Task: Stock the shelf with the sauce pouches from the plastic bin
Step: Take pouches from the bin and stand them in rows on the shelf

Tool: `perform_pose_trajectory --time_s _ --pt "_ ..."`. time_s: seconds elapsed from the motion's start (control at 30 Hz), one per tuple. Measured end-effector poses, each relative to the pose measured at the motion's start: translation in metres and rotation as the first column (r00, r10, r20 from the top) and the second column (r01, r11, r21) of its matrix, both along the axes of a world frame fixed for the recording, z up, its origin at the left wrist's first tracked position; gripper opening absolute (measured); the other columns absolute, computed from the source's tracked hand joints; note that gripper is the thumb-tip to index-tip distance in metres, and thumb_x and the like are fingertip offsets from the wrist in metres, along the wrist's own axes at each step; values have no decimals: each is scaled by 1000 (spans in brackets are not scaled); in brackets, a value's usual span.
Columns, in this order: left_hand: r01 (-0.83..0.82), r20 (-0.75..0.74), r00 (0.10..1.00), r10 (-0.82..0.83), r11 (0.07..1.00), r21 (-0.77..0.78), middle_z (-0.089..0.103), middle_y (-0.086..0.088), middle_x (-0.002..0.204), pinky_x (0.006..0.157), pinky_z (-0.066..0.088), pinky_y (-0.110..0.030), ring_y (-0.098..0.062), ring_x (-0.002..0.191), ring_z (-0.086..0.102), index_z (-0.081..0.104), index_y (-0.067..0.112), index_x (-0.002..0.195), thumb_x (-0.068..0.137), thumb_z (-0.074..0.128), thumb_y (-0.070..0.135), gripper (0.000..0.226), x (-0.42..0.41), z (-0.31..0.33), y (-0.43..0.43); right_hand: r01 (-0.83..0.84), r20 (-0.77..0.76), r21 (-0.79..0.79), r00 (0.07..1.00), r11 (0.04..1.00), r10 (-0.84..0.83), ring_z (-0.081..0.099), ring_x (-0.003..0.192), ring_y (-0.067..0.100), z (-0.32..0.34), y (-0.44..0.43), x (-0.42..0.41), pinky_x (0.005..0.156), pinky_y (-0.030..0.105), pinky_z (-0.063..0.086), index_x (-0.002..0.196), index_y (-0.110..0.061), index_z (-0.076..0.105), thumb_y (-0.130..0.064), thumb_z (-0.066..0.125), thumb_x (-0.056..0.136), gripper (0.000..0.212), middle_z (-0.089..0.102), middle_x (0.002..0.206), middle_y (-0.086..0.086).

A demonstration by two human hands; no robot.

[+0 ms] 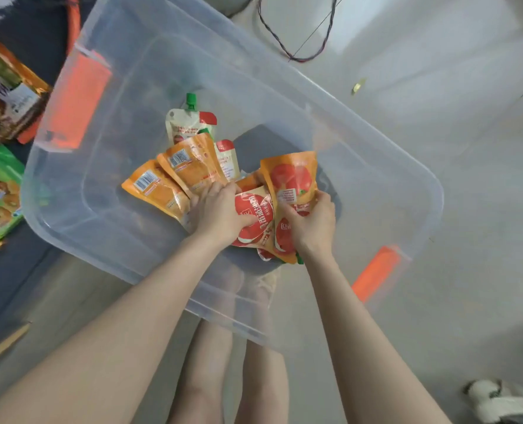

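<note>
forearms [116, 332] – reaching into plastic bin [376, 166] | left hand [220, 209] gripping fanned orange pouches [162, 191] | right hand [310, 223] gripping tomato-print pouch [290, 179]

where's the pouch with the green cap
Head view, left of centre: the green-capped pouch lies inside the clear bin, just beyond the two orange barcode pouches.

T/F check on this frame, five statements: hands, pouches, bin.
1. The left hand and right hand are inside the plastic bin. True.
2. The left hand is empty. False: it grips the fanned pouches.
3. A green-capped pouch lies in the bin. True.
4. The bin's latches are blue. False: the latches are orange.
5. The right hand holds a tomato-print pouch. True.
</note>
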State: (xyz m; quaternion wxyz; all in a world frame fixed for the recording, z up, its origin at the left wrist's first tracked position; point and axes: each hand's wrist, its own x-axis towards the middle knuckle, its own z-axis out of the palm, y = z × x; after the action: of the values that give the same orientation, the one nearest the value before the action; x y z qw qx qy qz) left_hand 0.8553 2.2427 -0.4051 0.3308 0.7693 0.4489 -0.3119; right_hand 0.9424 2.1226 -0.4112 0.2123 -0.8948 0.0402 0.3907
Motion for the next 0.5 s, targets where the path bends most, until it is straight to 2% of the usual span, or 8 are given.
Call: perform_pose_trajectory --time_s 0.1,0.17,0.27,0.4,0.5 --pt "-75 33 997 76 997 -26 55 -7 120 92 45 -44 -28 112 51 57 19 116 67 79 45 60 2 4 2 63 -46 40 997 997 -61 61 102 25 4 2 3 89 44 50 109 -16 46 -46 75 73 55 62 109 3" --pt "-113 68 991 115 993 -31 54 -7 118 88 46 -42 -27 110 52 59 18 112 66 81 39 55 2 9 2 120 -86 59 990 991 -115 62 95 21 11 5 6 84 38 51 107 -17 46 -41 77 71 53 62 102 -1" --pt "-149 122 980 155 987 -51 64 -5 110 81 50 -41 -25 101 58 58 20 101 66 82 36 45 -2 19 5 159 -137 100 980 982 -145 62 86 15 20 8 12 71 27 49 105 -17 49 -37 80 70 50 62 98 -3" --pt "-244 186 950 249 968 -50 68 -3 106 80 51 -39 -26 97 62 57 19 99 70 80 31 38 -10 34 15 167 -197 142 971 976 -138 67 88 17 28 9 15 81 40 56 101 -17 53 -37 83 65 50 67 99 0" --pt "-364 235 894 380 925 -112 68 1 96 77 54 -39 -23 92 63 56 21 90 69 81 25 33 -15 47 19 206 -256 176 954 963 -157 69 85 20 39 8 14 80 45 57 103 -17 52 -33 82 67 51 67 97 2"
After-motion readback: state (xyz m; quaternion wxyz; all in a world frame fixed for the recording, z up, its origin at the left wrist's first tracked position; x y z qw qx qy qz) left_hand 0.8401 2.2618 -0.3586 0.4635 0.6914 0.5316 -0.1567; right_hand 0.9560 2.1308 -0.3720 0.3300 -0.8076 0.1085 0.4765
